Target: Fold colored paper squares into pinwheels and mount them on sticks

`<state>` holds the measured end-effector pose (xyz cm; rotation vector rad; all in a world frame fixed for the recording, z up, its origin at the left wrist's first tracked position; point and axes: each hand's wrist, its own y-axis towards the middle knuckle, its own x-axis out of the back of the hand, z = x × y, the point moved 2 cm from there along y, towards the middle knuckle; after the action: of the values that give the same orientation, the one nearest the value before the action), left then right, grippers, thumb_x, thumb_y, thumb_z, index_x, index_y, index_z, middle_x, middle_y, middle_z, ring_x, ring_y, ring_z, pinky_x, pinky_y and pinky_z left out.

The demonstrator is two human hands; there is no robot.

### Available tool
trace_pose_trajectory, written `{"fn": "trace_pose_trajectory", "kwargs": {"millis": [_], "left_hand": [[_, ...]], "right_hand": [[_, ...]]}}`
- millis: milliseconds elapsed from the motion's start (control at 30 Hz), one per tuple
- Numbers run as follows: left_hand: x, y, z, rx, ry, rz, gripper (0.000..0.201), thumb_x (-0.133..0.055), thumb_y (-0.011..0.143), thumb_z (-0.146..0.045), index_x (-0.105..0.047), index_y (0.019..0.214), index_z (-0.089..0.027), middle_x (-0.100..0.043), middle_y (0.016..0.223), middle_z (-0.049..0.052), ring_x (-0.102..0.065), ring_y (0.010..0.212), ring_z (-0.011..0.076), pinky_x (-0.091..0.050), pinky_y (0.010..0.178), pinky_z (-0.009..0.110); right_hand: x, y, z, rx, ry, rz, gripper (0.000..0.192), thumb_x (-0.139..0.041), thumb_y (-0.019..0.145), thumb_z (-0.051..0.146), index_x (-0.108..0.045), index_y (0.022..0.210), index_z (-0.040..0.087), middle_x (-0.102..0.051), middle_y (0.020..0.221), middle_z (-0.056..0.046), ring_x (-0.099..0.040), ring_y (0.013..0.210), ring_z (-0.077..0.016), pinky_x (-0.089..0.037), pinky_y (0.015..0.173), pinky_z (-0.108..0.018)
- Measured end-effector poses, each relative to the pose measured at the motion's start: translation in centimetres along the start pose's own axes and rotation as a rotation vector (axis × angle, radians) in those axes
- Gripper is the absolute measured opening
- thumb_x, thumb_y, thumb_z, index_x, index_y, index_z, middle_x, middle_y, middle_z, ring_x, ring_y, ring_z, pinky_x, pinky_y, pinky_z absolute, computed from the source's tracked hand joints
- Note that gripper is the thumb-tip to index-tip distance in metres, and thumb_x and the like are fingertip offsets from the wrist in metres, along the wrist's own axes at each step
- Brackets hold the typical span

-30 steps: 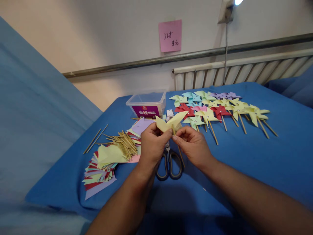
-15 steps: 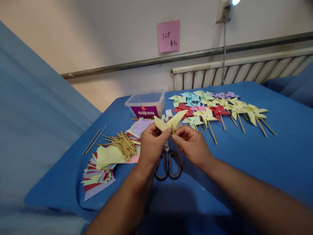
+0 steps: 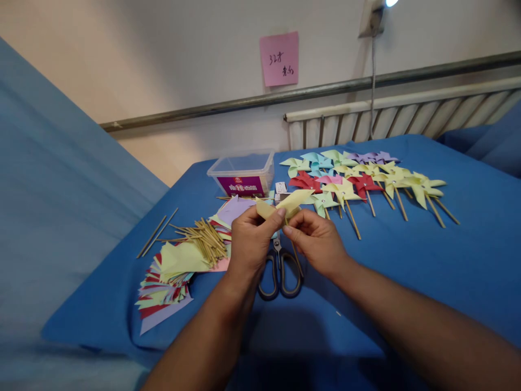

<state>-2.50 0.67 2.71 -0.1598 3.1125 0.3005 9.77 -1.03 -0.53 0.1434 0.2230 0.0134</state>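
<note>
Left hand [image 3: 249, 239] and right hand [image 3: 315, 239] pinch yellow pinwheel [image 3: 285, 203], stick [image 3: 293, 254] angled toward wearer; pink note [image 3: 279, 58] reads "32".

Light: a bright lamp [image 3: 389, 2] at the top edge — it glares white.
Wall: evenly lit, soft.
Shadow: dark patch on the blue surface [image 3: 448, 255] under the forearms.
Sharpness: centre crisp — edges stretched, rail [image 3: 285, 98] bowed.
</note>
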Motion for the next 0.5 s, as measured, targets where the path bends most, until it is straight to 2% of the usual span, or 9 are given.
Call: {"fn": "trace_pose_trajectory", "kwargs": {"millis": [200,500], "left_hand": [[0.12,0.08,0.21,-0.001,0.032,-0.009,0.024,-0.080,0.066,-0.035,-0.068,0.070,-0.015,-0.062,0.066,-0.002,-0.051,0.060,0.0104,-0.042,0.061,0.024],[0.16,0.15,0.42,-0.003,0.042,-0.043,0.025,-0.080,0.064,-0.034,-0.064,0.065,-0.015,-0.059,0.063,-0.002,-0.049,0.057,0.0099,-0.039,0.057,0.023]], "right_hand": [[0.12,0.21,-0.50,0.008,-0.040,-0.003,0.021,-0.068,0.074,0.034,-0.052,0.067,0.022,-0.046,0.054,0.007,-0.039,0.048,-0.0087,-0.030,0.047,-0.024],[0.21,0.36,-0.59,0.051,-0.088,0.040,0.018,-0.065,0.077,0.029,-0.053,0.067,0.022,-0.047,0.055,0.007,-0.040,0.049,-0.0088,-0.031,0.048,-0.024]]}}
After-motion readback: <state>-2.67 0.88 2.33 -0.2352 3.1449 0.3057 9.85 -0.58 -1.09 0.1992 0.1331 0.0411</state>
